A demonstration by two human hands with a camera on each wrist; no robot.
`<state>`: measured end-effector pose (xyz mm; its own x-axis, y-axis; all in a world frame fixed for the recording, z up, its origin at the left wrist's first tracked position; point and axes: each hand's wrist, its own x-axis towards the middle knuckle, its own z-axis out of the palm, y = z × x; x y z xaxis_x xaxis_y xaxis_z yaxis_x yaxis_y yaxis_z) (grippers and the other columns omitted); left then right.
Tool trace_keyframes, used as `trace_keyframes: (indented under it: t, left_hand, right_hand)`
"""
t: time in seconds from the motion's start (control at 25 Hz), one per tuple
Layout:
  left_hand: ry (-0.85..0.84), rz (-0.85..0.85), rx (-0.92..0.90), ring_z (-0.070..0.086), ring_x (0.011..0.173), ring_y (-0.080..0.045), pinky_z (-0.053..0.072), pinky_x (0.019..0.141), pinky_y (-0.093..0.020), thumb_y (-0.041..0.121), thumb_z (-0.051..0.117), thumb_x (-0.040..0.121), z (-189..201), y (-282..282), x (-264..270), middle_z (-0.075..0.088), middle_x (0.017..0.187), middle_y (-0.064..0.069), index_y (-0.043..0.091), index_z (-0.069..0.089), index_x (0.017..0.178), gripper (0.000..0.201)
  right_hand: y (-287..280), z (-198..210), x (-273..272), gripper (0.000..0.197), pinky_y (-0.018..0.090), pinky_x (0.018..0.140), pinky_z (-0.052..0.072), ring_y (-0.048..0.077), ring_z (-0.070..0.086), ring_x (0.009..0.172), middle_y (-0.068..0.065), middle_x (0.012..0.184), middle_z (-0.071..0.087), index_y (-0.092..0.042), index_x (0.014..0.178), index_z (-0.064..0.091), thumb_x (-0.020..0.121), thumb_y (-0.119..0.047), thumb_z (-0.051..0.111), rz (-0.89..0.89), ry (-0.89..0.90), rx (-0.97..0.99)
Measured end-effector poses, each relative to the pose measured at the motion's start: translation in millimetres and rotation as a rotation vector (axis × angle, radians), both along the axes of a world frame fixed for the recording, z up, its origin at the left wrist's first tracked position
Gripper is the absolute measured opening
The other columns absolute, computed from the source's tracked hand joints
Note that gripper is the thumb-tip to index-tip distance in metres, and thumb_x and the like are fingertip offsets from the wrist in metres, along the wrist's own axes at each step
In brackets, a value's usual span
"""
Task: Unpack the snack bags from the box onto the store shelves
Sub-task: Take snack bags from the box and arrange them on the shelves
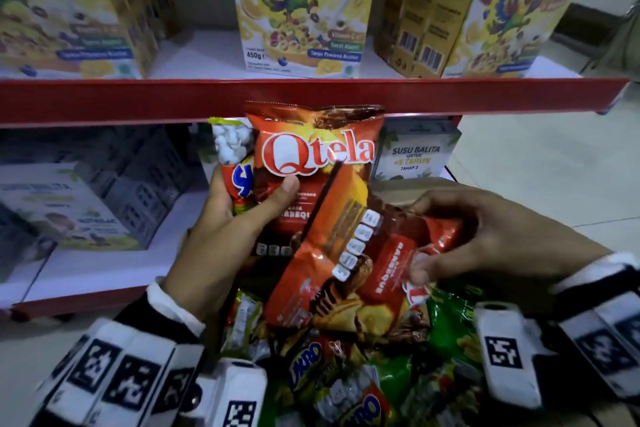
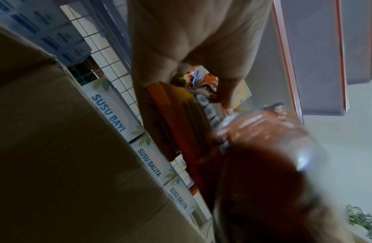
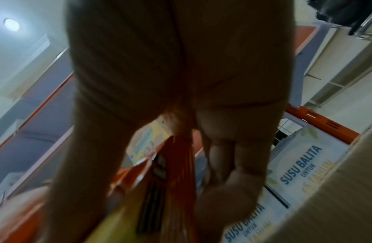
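Red-edged store shelves [image 1: 311, 97] carry blurred yellow cereal cartons [image 1: 301, 7]; below, the brown cardboard box [image 2: 56, 148] is mostly hidden. Left hand [image 1: 221, 239] grips an upright red Qtela snack bag [image 1: 311, 156] plus a half-hidden packet; right hand [image 1: 485, 236] pinches a tilted second red bag [image 1: 349, 270].

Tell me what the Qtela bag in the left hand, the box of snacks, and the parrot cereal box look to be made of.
Qtela bag: thin glossy plastic film, probably foil-lined; it crinkles and has a crimped top seam.
Box of snacks: plain brown corrugated cardboard by the look, matte, with a folded flap edge.
Parrot cereal box: printed paperboard, smooth and slightly shiny, with flat faces and sharp corners.
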<state>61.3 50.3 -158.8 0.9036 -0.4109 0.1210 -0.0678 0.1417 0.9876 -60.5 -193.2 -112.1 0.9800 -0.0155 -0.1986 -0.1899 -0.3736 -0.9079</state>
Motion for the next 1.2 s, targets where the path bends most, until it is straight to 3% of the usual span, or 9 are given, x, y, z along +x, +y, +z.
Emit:
trace_keyframes:
  t: [0.24,0.32,0.44,0.56,0.72,0.84,0.96,1.08,1.2]
  left_hand:
    - [0.033,-0.041,-0.041,0.069,0.097,-0.01,0.054,0.073,-0.03,0.023,0.066,0.07,-6.3,-3.3,1.9,0.071,0.108,0.011,0.046,0.05,0.115,0.053]
    - [0.091,-0.053,-0.09,0.071,0.084,-0.009,0.055,0.06,-0.027,0.018,0.065,0.072,-5.2,-3.6,1.0,0.073,0.098,0.009,0.041,0.053,0.109,0.046]
    - [0.14,-0.074,-0.127,0.071,0.075,-0.01,0.054,0.054,-0.026,0.027,0.07,0.07,-1.9,-5.3,-4.2,0.073,0.091,0.008,0.037,0.053,0.108,0.043]
    - [0.123,-0.032,-0.115,0.072,0.087,-0.014,0.057,0.065,-0.033,0.039,0.069,0.064,-1.9,-8.6,-7.0,0.073,0.101,0.005,0.033,0.052,0.115,0.054]
    - [0.065,0.045,-0.033,0.069,0.098,-0.013,0.053,0.087,-0.04,0.044,0.062,0.074,-4.9,-11.5,-9.5,0.072,0.105,0.01,0.032,0.051,0.116,0.045]
    - [0.016,0.1,0.035,0.067,0.096,-0.007,0.053,0.087,-0.037,0.052,0.061,0.071,-7.2,-9.6,-6.6,0.07,0.1,0.015,0.039,0.049,0.106,0.04]
    - [-0.014,0.121,0.056,0.067,0.093,-0.004,0.055,0.076,-0.028,0.035,0.063,0.085,-12.3,-7.5,-4.2,0.068,0.103,0.014,0.037,0.049,0.109,0.028]
    - [-0.016,0.128,0.08,0.067,0.096,-0.007,0.057,0.073,-0.025,0.022,0.061,0.09,-13.2,-7.3,-4.8,0.068,0.104,0.014,0.036,0.046,0.115,0.032]
    - [0.0,0.151,0.041,0.061,0.11,-0.014,0.049,0.097,-0.04,0.03,0.06,0.088,-9.2,-9.7,-4.9,0.063,0.119,0.006,0.027,0.042,0.125,0.041]
  right_hand:
    - [14.2,-20.5,14.7,0.074,0.05,0.084,0.056,0.028,0.072,0.087,0.009,0.095,0.075,-0.019,0.116,0.06,0.048,-0.013,0.089,-0.328,-0.068,0.263]
    - [22.8,-22.4,16.9,0.063,0.048,0.084,0.056,0.028,0.072,0.088,0.011,0.096,0.074,-0.008,0.106,0.065,0.048,-0.022,0.086,-0.377,-0.136,0.286]
    - [33.1,-25.5,18.2,0.05,0.035,0.065,0.06,0.028,0.073,0.081,0.01,0.096,0.074,-0.025,0.106,0.057,0.062,-0.041,0.074,-0.37,-0.177,0.382]
    - [34.3,-29.5,19.4,0.045,0.038,0.062,0.059,0.028,0.073,0.081,0.007,0.097,0.074,-0.038,0.114,0.046,0.075,-0.058,0.053,-0.315,-0.122,0.375]
    - [24.8,-26.3,12.8,0.08,0.039,0.048,0.058,0.029,0.073,0.071,0.008,0.09,0.075,-0.023,0.116,0.053,0.058,-0.078,0.058,-0.251,0.054,0.381]
    - [14.0,-23.3,3.2,0.065,0.023,0.04,0.05,0.019,0.069,0.061,0.013,0.087,0.073,-0.008,0.102,0.065,0.056,-0.05,0.086,-0.153,0.128,0.523]
    - [5.8,-25.0,-0.5,0.048,0.03,0.067,0.059,0.026,0.07,0.089,0.017,0.105,0.071,-0.001,0.108,0.064,0.063,-0.007,0.078,-0.149,0.151,0.604]
    - [6.4,-23.5,0.8,0.045,0.038,0.09,0.054,0.031,0.066,0.103,0.021,0.112,0.068,0.004,0.107,0.066,0.064,-0.005,0.078,-0.204,0.11,0.665]
    - [5.8,-22.4,3.0,0.052,0.034,0.071,0.057,0.023,0.07,0.09,0.011,0.101,0.072,-0.009,0.094,0.074,0.048,-0.025,0.09,-0.382,-0.001,0.711]
